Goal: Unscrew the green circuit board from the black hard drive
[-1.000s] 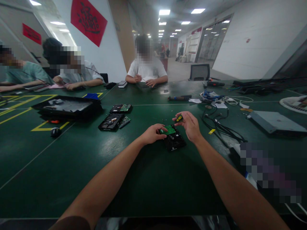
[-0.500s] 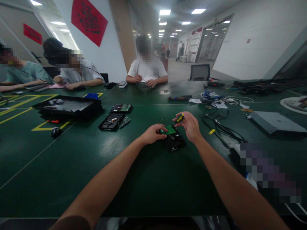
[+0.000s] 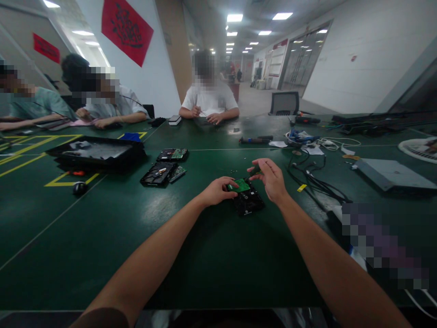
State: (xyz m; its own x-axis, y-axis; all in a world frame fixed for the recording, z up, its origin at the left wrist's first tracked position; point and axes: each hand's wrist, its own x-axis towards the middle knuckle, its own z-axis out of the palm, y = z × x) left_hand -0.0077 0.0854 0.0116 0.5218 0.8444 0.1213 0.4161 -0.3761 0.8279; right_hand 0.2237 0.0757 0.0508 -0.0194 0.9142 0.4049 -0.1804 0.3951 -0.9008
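Note:
A black hard drive (image 3: 251,203) lies flat on the table, its green circuit board (image 3: 243,185) facing up at the far end. My left hand (image 3: 217,191) is closed on the drive's left side, thumb and fingers at the board's edge. Over the board's right corner, my right hand (image 3: 272,181) pinches a screwdriver (image 3: 254,170) by its short dark handle. The screwdriver's tip is too small to make out. Several tiny screws (image 3: 234,171) lie just beyond the drive.
Left of my hands are another hard drive (image 3: 172,154), an opened drive casing (image 3: 157,174) and a loose circuit board (image 3: 178,173). A black tray (image 3: 99,152) stands farther left. Cables (image 3: 312,180) and a grey metal box (image 3: 396,174) lie right. A person (image 3: 209,98) sits opposite.
The screwdriver handle has turned in my right fingers: its yellow markings faced me and now its dark side shows. The right fingers have shifted slightly; my left hand and the drive stay put.

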